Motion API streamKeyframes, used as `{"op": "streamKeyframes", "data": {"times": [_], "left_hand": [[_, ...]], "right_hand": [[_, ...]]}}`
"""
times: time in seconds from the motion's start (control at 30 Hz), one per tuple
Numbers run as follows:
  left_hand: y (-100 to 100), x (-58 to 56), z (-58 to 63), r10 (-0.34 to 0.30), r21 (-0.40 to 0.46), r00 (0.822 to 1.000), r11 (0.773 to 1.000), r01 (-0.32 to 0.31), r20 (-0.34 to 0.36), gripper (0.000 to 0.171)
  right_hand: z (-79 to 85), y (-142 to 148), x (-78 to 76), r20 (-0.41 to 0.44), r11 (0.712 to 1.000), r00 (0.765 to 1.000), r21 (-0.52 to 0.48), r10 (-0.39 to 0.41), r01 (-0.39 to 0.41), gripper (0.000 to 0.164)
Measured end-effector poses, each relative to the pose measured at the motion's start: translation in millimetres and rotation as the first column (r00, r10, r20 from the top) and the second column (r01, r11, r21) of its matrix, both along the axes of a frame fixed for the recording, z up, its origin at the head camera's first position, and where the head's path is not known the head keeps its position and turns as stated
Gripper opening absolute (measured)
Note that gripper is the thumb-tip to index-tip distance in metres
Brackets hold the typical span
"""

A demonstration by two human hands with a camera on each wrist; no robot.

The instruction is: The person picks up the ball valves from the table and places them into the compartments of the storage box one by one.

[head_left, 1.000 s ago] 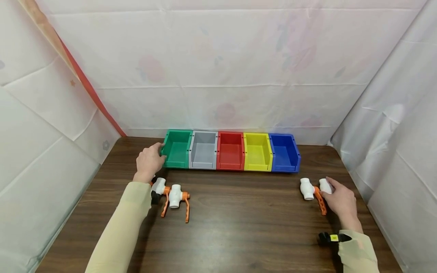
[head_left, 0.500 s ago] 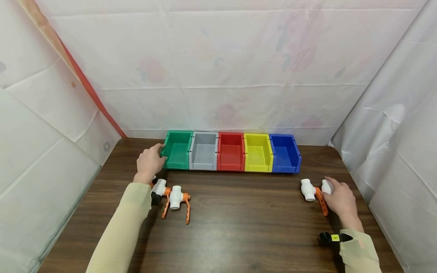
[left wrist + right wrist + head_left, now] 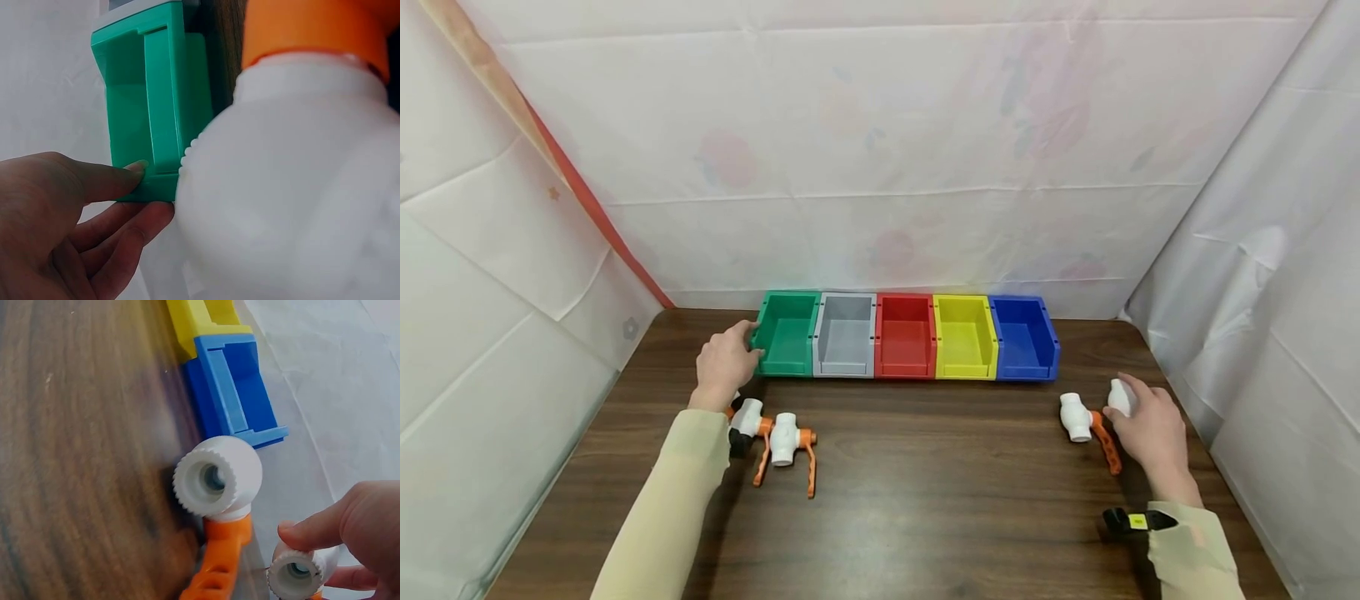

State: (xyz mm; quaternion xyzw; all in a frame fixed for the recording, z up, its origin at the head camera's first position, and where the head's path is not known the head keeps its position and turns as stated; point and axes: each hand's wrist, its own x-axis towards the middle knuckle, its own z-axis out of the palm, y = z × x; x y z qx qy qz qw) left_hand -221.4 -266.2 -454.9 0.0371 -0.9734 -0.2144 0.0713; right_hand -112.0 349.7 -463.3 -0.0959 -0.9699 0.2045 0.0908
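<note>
My left hand [image 3: 727, 360] pinches the left wall of the green bin [image 3: 164, 119], its thumb inside and its fingers outside. Just nearer than that hand, a white ball valve [image 3: 747, 417] with an orange handle lies partly behind the wrist; a second ball valve [image 3: 785, 439] lies to its right. On the right, my right hand [image 3: 1152, 427] grips another white ball valve [image 3: 296, 575] between thumb and fingers; most of its handle is hidden. Left of this hand rests one more ball valve [image 3: 1077, 417], its orange handle pointing toward me.
Grey [image 3: 846, 335], red [image 3: 906, 337], yellow [image 3: 966, 337] and blue [image 3: 1026, 337] bins continue the row from the green one, side by side along the back of the brown wooden table [image 3: 917, 483]. White sheets [image 3: 880, 150] hang behind and at both sides.
My right hand has shifted slightly, and the ball valve in it has moved a little away from me, off its neighbour's handle. My left hand keeps its grip on the green bin.
</note>
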Motion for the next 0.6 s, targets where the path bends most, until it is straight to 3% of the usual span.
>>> {"op": "streamKeyframes", "data": {"times": [0.6], "left_hand": [[0, 3.1, 4.3, -0.006, 0.0, 1.0, 1.0, 0.006, 0.01, 0.051]], "right_hand": [[24.0, -30, -17.5, -0.113, 1.0, 0.994, 0.001, 0.005, -0.005, 0.062]]}}
